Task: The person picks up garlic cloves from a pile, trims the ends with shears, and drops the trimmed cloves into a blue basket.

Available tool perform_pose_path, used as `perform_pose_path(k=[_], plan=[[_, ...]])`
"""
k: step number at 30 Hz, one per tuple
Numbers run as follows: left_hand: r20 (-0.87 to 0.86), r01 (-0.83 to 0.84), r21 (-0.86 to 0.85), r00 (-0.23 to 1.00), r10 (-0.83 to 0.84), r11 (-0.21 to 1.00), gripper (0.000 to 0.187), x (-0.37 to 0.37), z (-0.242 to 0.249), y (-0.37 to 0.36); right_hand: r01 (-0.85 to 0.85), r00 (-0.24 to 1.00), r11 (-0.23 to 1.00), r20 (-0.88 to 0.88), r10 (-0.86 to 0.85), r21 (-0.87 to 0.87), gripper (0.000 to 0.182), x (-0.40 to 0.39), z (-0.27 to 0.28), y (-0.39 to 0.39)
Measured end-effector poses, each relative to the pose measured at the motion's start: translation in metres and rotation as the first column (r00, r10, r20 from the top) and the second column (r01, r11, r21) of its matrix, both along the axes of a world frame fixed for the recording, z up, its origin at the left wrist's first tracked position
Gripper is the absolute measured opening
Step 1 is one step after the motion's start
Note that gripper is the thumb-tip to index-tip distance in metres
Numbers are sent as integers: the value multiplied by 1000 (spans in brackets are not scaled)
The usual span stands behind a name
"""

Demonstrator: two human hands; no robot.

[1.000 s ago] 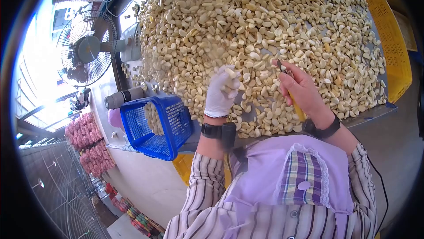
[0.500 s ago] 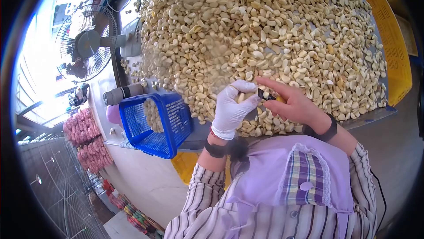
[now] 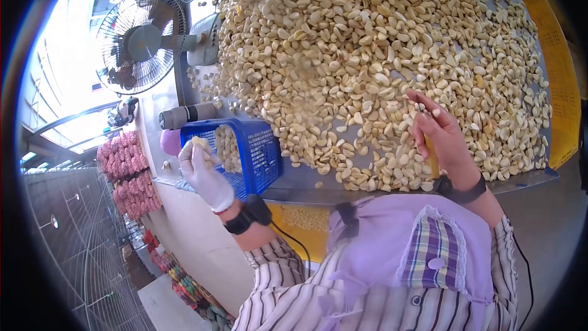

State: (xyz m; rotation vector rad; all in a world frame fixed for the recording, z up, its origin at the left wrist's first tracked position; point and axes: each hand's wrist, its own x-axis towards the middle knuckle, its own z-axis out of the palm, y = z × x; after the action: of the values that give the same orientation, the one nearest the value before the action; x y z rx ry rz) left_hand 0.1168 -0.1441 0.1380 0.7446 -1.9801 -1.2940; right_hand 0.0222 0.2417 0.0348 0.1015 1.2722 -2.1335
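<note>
My left hand, in a white glove, is over the near left side of the blue basket. Its fingers are closed on a pale piece like those on the table. More pale pieces lie inside the basket. My right hand, bare, hovers above the near right part of the heap of pale, curved pieces. It grips a small tool with a yellow handle pointing down towards me. The tool's working end is mostly hidden by the fingers.
A fan stands at the far left. Near the basket lies a grey cylinder, with something purple below it. Yellow crates show at the right and below the table edge. Pink bundles lie at the left.
My hands were together over the heap and have parted. My left hand has moved left to the basket with a pale piece; my right has shifted right with the tool. The view has shifted slightly.
</note>
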Motion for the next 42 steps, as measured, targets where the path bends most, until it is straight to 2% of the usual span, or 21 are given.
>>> perform_pose_path(k=[2,3,5,8,10,12,13,18,20,21,24,26,29,32,34,36,38,39,40,41,42], plan=[[435,69,-645,852,292,761,45,6,-7,-46,-42,999,999,-26,42,9,45,-2,0,-3],[431,66,-649,852,295,758,45,0,-2,-33,-63,998,998,-16,63,31,44,-1,0,-5],[254,247,-966,834,489,79,58,-17,3,16,-79,997,996,-6,79,45,42,-1,-5,-8],[419,208,-642,901,110,738,36,-47,-31,65,-93,996,995,-4,93,38,47,-1,-7,-9],[441,356,-672,897,-36,650,26,-74,-72,76,-101,995,994,23,100,40,49,-1,-11,-8],[565,476,-682,825,-12,555,23,-100,-119,73,-100,994,994,39,99,40,52,-1,-11,-7],[720,558,-620,683,119,551,21,-109,-145,69,-109,994,991,39,106,72,52,0,-9,-6],[581,516,-689,813,-38,508,21,-113,-173,56,-124,990,989,79,118,74,51,0,-10,-2],[558,411,-79,773,-302,908,29,-108,-187,45,-126,988,990,96,120,66,51,0,-7,-5],[342,325,431,805,-485,842,28,-105,-155,61,-136,987,987,96,128,90,51,1,-8,-7],[140,284,715,837,-529,638,24,-95,-130,86,-174,984,974,73,165,145,49,4,-3,-16],[106,297,738,836,-539,606,26,-91,-119,98,-200,980,962,55,193,185,48,7,2,-21],[-244,361,910,864,-440,203,31,-86,-114,114,-233,969,945,-28,246,229,49,10,9,-25],[-387,431,903,806,-448,-6,29,-83,-100,136,-221,966,944,-79,246,243,51,10,22,-30],[-331,423,902,804,-493,84,29,-86,-99,137,-221,962,943,-103,253,249,53,9,21,-29],[95,349,646,846,-525,679,27,-94,-106,128,-152,976,958,-116,184,242,52,7,21,-28],[149,333,540,866,-477,773,25,-109,-119,113,-92,990,970,-83,113,223,51,4,14,-23],[211,403,174,876,-434,898,23,-117,-137,101,-33,998,979,-47,43,203,50,3,12,-21],[252,427,-219,893,-372,877,20,-126,-141,98,-33,998,979,-48,43,203,50,2,12,-21],[250,428,-219,893,-373,877,20,-132,-146,97,-2,1000,986,-29,7,169,49,2,12,-20],[452,563,-349,802,-392,749,22,-138,-147,102,29,1000,990,-9,-28,134,48,2,12,-20]])
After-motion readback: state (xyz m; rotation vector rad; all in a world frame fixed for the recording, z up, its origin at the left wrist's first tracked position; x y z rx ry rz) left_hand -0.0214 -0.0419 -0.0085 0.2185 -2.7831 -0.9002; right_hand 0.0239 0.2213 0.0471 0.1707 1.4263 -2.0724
